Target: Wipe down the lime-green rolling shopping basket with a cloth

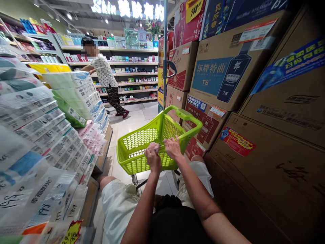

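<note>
A lime-green plastic shopping cart [138,136] stands sideways in front of me, its handle end towards the right. No goods show inside its perforated basket. My left hand [153,156] is closed over the middle of the near rim. Just to its right, my right hand [172,148] curls its fingers over the same rim, nearer the handle. The two hands are close together but apart. Dark wheel legs show below the basket, partly hidden by my arms and legs.
Stacked liquor cartons [213,71] rise close on the right. Packs of tissue paper [43,125] are piled on a low platform at the left. Beyond the cart, another person [105,74] stands on the tiled floor [142,111] by shelves of small boxes [137,71]. A grey pole [165,40] rises behind the cart.
</note>
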{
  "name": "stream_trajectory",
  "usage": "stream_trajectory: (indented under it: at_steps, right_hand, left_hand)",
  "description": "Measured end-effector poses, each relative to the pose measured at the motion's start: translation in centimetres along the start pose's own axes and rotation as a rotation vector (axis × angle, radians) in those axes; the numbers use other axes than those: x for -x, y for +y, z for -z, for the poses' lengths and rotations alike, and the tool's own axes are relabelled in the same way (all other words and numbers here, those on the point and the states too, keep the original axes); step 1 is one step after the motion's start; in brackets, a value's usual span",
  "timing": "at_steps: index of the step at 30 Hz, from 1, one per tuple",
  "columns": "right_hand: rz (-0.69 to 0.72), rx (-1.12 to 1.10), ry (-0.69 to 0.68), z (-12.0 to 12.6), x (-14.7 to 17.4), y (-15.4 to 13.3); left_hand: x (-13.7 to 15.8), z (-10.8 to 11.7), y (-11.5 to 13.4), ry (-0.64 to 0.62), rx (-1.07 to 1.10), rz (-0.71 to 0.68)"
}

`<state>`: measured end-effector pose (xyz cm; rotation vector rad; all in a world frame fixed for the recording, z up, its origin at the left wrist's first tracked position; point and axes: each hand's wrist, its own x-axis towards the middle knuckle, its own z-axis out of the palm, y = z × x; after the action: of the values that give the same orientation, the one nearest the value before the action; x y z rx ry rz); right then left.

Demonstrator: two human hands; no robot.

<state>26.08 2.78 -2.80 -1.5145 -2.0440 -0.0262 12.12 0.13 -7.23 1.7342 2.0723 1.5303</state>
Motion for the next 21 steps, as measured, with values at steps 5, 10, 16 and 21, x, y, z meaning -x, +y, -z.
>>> stream_trajectory:
  at_steps: [5,10,16,21]
  right_hand:
    - [0.014,-0.051,-0.079,-0.6,0.3,-0.7]
    - [0.021,0.009,0.018,-0.2,1.4,1.0]
    - [0.063,0.007,0.021,-0.6,1.9,1.3]
    - [0.147,0.037,-0.014,-0.1,2.1,2.8]
  left_hand:
    - [1.0,1.9,-1.1,-0.061,-0.069,-0.112]
    - [0.8,6.3,-5.4,0.093,-0.236,0.064]
    - [2.6,4.8,-3.8,-0.016,-0.086,-0.118]
    - [2.3,8.2,-8.0,0.089,-0.144,0.030]
